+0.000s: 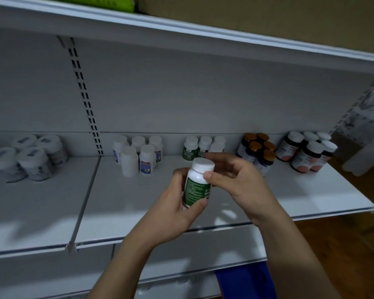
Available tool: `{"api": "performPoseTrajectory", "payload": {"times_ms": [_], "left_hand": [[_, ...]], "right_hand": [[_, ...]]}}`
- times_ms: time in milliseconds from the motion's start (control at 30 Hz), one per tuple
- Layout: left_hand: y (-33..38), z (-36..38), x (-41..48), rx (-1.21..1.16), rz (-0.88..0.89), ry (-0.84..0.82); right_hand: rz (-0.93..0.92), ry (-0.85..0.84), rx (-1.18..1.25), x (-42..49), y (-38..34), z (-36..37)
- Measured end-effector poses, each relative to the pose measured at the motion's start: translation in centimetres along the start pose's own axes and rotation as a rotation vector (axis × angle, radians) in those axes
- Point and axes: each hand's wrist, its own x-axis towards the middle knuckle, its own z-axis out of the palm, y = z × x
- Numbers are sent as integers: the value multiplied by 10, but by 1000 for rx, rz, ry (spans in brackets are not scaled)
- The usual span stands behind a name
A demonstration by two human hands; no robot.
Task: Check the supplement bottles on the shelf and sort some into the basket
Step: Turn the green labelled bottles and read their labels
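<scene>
A white bottle with a green label (198,184) is held above the white shelf (138,203), tilted a little. My left hand (177,206) grips its lower body, thumb across the label. My right hand (235,180) pinches the bottle just under its white cap with thumb and fingers. Behind my hands, more green-label bottles (195,147) stand at the back of the shelf. A blue thing (244,281), perhaps the basket, shows at the bottom edge below the shelf.
Along the shelf's back stand white bottles with blue labels (138,154), wide white jars (28,158) at the left, dark bottles with orange caps (257,152), and dark bottles with white caps (309,152) at the right. An upper shelf (181,37) overhangs. Wooden floor lies at the right.
</scene>
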Motion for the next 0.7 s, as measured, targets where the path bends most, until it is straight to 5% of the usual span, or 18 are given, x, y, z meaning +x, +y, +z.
{"api": "performPoseTrajectory", "payload": {"times_ms": [233,567,700], "left_hand": [[-23,-4,15,73,-6,13],[-64,-10,19,687,-137,-41],[-66,-20,24,818,-196,-103]], "right_hand": [[-65,50,-378,13,15,7],[114,-17,-702,63,49,6],[56,65,-922,97,54,5]]}}
